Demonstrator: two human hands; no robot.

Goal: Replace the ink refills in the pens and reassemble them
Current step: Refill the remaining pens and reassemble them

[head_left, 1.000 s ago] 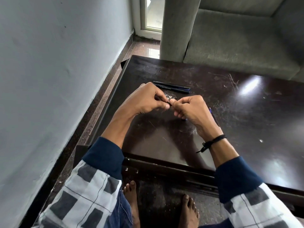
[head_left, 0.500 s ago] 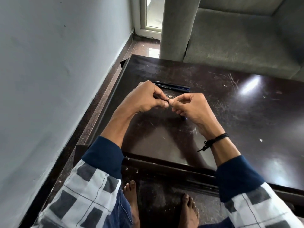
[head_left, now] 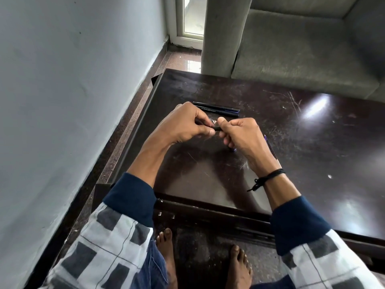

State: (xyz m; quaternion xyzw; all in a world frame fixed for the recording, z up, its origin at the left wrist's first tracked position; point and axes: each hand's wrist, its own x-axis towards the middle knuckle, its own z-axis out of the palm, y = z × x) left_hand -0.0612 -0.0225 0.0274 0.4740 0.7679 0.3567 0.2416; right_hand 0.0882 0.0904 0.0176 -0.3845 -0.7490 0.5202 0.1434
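Note:
Both hands meet over the dark table (head_left: 312,142) around one black pen (head_left: 217,128). Only a short piece of its barrel shows between them. My left hand (head_left: 185,124) pinches one end with thumb and fingertips. My right hand (head_left: 241,134) is curled round the other end, and a blue-purple tip (head_left: 233,149) pokes out below its fingers. Two dark pens (head_left: 218,109) lie side by side on the table just beyond my hands. A thin refill or pen (head_left: 270,149) lies on the table to the right, partly hidden by my right wrist.
A grey wall (head_left: 73,101) runs close along the table's left edge. A grey sofa (head_left: 291,49) stands behind the table's far edge. My bare feet (head_left: 166,257) are on the floor below the near edge.
My hands stay joined on the pen and have shifted only slightly. A short stretch of black barrel now shows between them. The pens on the table have not moved.

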